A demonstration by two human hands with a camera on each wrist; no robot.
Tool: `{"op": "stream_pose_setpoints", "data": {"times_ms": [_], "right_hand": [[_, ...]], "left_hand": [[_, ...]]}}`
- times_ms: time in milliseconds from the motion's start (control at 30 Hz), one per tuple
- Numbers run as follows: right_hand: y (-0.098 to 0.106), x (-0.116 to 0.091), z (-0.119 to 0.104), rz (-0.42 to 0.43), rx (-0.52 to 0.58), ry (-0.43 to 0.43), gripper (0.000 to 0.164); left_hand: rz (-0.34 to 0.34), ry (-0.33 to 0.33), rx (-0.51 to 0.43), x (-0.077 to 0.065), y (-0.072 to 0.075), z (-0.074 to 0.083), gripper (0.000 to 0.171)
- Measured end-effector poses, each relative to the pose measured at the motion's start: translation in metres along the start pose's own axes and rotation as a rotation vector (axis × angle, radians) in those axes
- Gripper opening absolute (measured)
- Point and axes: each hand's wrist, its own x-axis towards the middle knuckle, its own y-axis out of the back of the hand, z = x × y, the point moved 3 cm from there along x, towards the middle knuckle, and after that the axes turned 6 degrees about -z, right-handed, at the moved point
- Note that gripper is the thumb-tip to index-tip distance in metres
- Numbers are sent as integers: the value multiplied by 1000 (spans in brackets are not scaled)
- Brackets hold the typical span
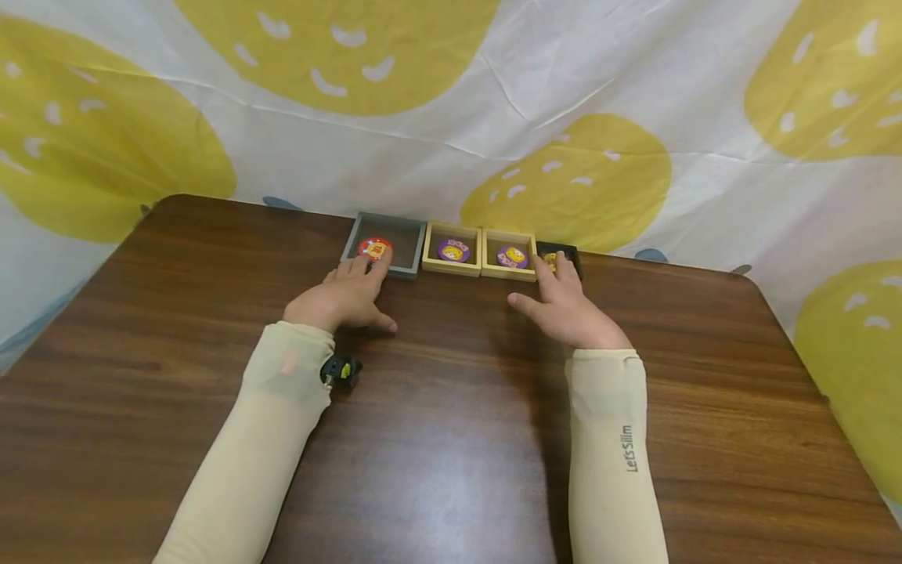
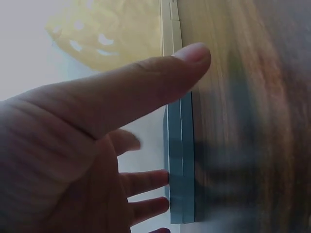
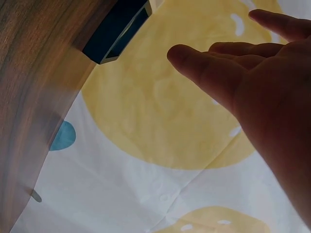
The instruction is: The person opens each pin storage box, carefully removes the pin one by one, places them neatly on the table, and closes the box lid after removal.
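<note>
My left hand (image 1: 344,298) reaches to the grey tray (image 1: 403,272), fingers spread and thumb held out to the side. In the left wrist view, its fingertips (image 2: 160,178) come right up to the tray's wall (image 2: 187,160). Inside lies a red round disc (image 1: 369,246), partly covered by the fingers. Fingers extended, my right hand (image 1: 567,309) hovers by the small black tray (image 1: 575,257). A yellow piece (image 1: 550,261) shows in that tray, mostly hidden behind the fingers. The right wrist view shows this hand (image 3: 272,87) apart from the black tray (image 3: 114,36), gripping nothing.
Between the grey and black trays stand two pale yellow boxes (image 1: 451,269), each with a purple round disc (image 1: 453,251) inside. All form a row along the back edge of the brown wooden table (image 1: 451,439). A white cloth with yellow shapes (image 1: 395,149) hangs behind.
</note>
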Motion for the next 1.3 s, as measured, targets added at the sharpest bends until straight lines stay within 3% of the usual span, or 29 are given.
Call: {"op": "stream_pose_setpoints", "data": {"times_ms": [433,633,833,1067,1300], "right_hand": [[0,0,-1,-23,-10,-2,74],[-1,0,-1,-32,-10,-4,72],[-4,3,-1,-32,-55,55,70],[-3,4,-1,-17,-69,92,64],[-1,3,0,-17,-59,95,64]], "left_hand": [[8,34,40,-6,4,6,78],[4,26,9,-10,5,13,70],[17,35,-7,-14,6,13,62],[11,63,67,-21,9,17,47],[-15,48,27,-25,11,19,45]]}}
